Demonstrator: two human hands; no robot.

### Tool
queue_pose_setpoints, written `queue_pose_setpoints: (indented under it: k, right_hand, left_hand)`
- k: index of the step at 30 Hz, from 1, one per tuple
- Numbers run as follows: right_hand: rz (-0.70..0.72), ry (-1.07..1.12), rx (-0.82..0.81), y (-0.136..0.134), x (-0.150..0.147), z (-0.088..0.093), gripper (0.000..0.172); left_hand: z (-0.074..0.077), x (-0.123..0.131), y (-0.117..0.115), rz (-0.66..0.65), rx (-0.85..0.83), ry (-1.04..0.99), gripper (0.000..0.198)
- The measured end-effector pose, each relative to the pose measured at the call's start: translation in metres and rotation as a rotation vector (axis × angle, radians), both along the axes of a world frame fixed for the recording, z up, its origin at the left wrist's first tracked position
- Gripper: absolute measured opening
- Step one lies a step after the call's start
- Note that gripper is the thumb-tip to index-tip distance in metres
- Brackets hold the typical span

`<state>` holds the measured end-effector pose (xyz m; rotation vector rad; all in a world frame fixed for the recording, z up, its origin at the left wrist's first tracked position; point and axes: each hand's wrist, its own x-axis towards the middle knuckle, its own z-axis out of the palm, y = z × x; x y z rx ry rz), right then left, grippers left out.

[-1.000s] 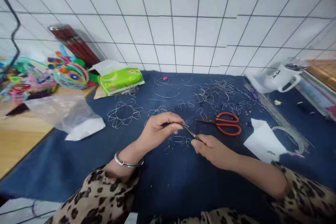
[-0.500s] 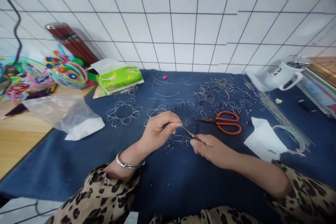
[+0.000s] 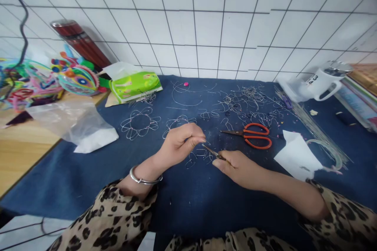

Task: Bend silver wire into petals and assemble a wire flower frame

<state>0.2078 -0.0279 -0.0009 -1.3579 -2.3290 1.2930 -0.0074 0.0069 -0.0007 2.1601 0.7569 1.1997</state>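
Observation:
My left hand (image 3: pixel 181 143) pinches a thin piece of silver wire (image 3: pixel 206 142) between thumb and fingers, just above the blue cloth (image 3: pixel 188 204). My right hand (image 3: pixel 237 166) is closed round small pointed pliers (image 3: pixel 212 151), whose tip meets the wire at my left fingertips. Small bent wire loops (image 3: pixel 200 157) lie on the cloth right under both hands. Orange-handled scissors (image 3: pixel 250 136) lie just beyond my right hand.
A wire flower outline (image 3: pixel 140 122) and scattered wire scraps (image 3: pixel 244 104) lie farther back. A green tissue pack (image 3: pixel 135 85), a plastic bag (image 3: pixel 75 123) and colourful craft pieces (image 3: pixel 73 80) sit left. White paper (image 3: pixel 296 157), a straight wire bundle (image 3: pixel 316 133) and a white mug (image 3: pixel 322 82) sit right.
Both hands stay joined at the wire and pliers; they shifted only slightly. The view tilted a little.

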Motion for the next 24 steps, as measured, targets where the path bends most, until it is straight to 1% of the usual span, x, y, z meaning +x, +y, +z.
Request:
queue_pose_setpoints:
  k: [5, 10, 13, 15, 17, 20, 22, 24]
  right_hand:
    - [0.032, -0.023, 0.040, 0.000, -0.001, 0.001, 0.038]
    - [0.046, -0.011, 0.014, 0.001, 0.001, 0.002, 0.038]
    - [0.062, -0.005, -0.017, 0.001, 0.003, 0.005, 0.041]
    - [0.068, -0.060, 0.035, 0.001, 0.005, 0.008, 0.041]
    - [0.049, -0.144, 0.194, 0.001, 0.007, 0.011, 0.037]
    - [-0.016, -0.249, 0.542, 0.004, 0.013, 0.011, 0.033]
    - [-0.048, -0.318, 0.771, 0.008, 0.016, 0.009, 0.033]
    - [-0.047, -0.393, 0.946, 0.011, 0.018, 0.006, 0.035]
  left_hand:
    - [0.001, 0.000, -0.001, -0.026, -0.026, 0.010, 0.010]
    - [0.003, -0.001, 0.000, -0.049, -0.034, 0.015, 0.011]
    - [0.003, -0.001, 0.001, 0.001, -0.084, 0.021, 0.011]
    - [0.002, -0.002, 0.002, 0.066, -0.129, 0.023, 0.012]
    - [0.002, -0.002, 0.004, 0.125, -0.167, 0.025, 0.013]
    - [0.000, -0.001, 0.005, 0.187, -0.214, 0.022, 0.015]
    - [-0.001, -0.001, 0.006, 0.212, -0.243, 0.024, 0.015]
    - [-0.002, 0.000, 0.006, 0.221, -0.273, 0.028, 0.015]
